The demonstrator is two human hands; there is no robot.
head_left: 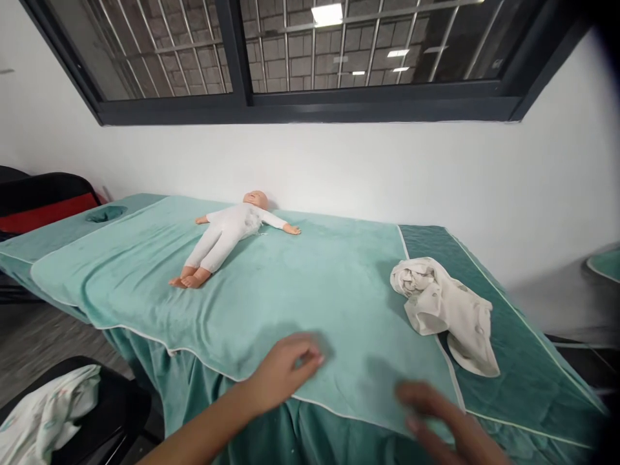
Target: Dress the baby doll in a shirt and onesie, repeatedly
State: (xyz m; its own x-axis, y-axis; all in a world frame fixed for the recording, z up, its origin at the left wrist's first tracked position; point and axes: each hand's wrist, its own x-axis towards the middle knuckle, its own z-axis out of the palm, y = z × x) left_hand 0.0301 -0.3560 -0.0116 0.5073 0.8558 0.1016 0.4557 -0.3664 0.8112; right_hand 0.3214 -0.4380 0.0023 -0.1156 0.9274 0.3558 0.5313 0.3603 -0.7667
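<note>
A baby doll [227,236] in a white suit lies on its back, arms spread, at the far side of a light teal towel [271,290] that covers a massage bed. My left hand [285,368] rests near the towel's front edge with its fingers loosely curled and nothing in them. My right hand [445,423] hovers over the towel's front right corner, fingers stretched out and blurred by motion. A crumpled white cloth [445,310] lies to the right, across the towel's edge.
The bed's darker green cover [508,349] shows at the right, with a face hole [105,213] at the left end. A white wall with a dark-framed window stands behind. A black seat with another white garment [48,407] sits at lower left.
</note>
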